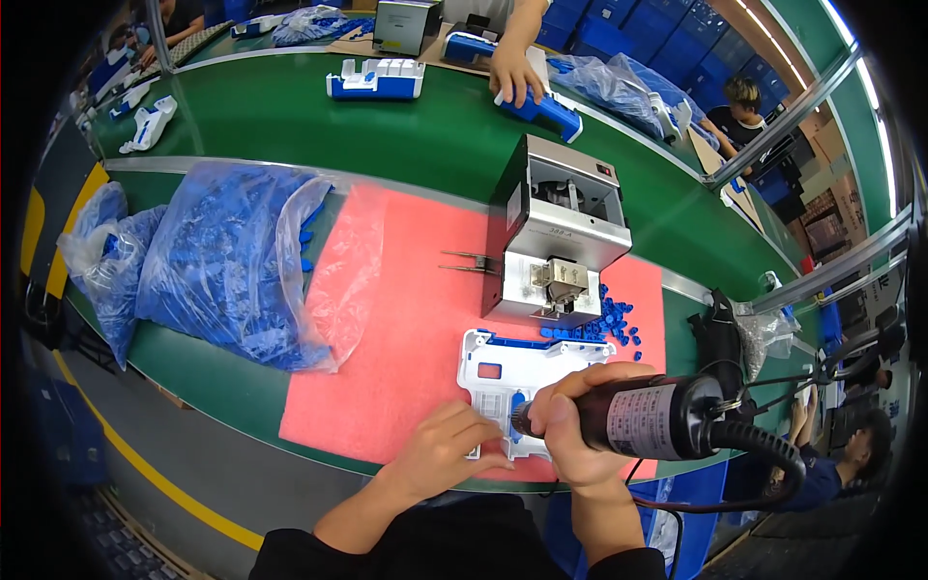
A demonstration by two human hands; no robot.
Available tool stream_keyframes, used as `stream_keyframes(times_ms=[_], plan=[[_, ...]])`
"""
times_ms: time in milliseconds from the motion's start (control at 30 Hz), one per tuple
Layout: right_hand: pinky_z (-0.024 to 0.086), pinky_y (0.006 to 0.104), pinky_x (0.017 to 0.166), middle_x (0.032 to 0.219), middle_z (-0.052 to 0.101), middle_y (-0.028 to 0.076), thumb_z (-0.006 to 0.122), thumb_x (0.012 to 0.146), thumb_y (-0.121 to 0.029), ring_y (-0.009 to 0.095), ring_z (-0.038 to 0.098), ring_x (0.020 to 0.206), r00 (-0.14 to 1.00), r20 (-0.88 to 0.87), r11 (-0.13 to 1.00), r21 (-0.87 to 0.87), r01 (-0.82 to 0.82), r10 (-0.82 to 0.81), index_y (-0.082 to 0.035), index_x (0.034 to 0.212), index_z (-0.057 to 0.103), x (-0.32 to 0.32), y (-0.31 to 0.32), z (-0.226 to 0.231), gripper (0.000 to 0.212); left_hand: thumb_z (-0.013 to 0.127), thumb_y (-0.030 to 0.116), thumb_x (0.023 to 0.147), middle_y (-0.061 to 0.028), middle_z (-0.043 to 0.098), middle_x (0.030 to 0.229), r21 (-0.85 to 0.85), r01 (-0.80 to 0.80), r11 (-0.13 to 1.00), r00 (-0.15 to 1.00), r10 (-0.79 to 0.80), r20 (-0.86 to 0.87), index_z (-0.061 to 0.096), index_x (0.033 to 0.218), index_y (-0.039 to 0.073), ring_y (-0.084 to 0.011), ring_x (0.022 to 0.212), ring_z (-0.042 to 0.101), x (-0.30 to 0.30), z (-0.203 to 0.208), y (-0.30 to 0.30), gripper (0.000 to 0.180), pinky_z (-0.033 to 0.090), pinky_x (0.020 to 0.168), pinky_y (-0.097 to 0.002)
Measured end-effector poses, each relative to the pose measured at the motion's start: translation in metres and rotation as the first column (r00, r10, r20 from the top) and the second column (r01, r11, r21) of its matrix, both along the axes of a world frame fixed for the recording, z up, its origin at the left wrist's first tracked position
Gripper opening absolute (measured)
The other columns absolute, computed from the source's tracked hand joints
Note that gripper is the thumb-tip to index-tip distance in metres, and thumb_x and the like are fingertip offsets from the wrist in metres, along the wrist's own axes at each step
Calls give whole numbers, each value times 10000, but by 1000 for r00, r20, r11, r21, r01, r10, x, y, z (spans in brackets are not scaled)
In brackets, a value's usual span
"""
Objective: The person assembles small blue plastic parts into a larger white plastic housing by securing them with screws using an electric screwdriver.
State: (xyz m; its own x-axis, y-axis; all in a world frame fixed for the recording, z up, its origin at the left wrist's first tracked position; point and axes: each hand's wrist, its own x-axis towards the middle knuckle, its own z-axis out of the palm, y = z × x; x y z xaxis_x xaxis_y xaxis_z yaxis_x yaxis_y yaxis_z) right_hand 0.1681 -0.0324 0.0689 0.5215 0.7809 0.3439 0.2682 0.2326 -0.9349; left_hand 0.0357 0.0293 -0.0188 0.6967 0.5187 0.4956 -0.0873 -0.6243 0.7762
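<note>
A white plastic housing [551,360] with a blue edge lies open side up on the pink mat [406,290]. My left hand [447,447] grips its near left edge, fingers curled over the rim and thumb along the front. In my right hand [580,435] is a black electric screwdriver [648,418], held nearly level with its tip pointing left into the housing. The tip meets a small blue part [518,411] inside the housing; any screw there is hidden.
A metal screw feeder [556,242] stands behind the housing, beside small blue parts [611,319] and tweezers [469,262]. Bags of blue parts [227,261] lie left. Across the green conveyor [261,116], another person's hand [517,72] touches a blue-and-white housing [546,114]. The screwdriver's cable hangs right.
</note>
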Motion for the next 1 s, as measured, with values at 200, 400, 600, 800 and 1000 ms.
stream_keyframes(times_ms=[200,400,600,800,1000], plan=[[478,309,514,634,521,86,547,771,49,162,530,517,985,170,1000,1,-6,6,-48,1036,350,2,1,-2,344,770,220,621,-53,575,765,14,-1,1000,1000,0,28,611,798,41,-232,691,531,1,0,1,298,441,618,-316],[449,268,471,626,534,66,553,790,20,143,531,485,981,-162,936,318,151,-104,58,1131,382,43,48,38,383,778,250,617,-49,574,765,57,5,998,999,-8,43,607,783,47,-220,691,529,2,-3,3,313,437,613,-306],[439,275,489,601,518,70,555,818,-37,145,535,493,975,72,921,348,174,-212,35,1056,434,65,90,41,276,779,264,621,-43,575,764,72,4,997,1000,-6,28,610,784,51,-211,691,528,2,-3,1,317,436,613,-300],[434,289,472,594,496,70,549,788,2,150,492,452,990,-61,963,230,140,-130,47,1079,419,51,61,50,321,782,259,618,-45,573,773,62,5,998,1000,-7,26,608,792,46,-209,693,527,2,-4,1,326,435,614,-299],[451,297,426,563,459,63,611,764,-62,150,473,410,970,242,998,70,-4,-13,-5,1186,272,24,-9,31,544,781,247,620,-48,564,771,53,23,998,999,-24,23,602,788,53,-217,697,521,2,-6,2,313,427,609,-305]])
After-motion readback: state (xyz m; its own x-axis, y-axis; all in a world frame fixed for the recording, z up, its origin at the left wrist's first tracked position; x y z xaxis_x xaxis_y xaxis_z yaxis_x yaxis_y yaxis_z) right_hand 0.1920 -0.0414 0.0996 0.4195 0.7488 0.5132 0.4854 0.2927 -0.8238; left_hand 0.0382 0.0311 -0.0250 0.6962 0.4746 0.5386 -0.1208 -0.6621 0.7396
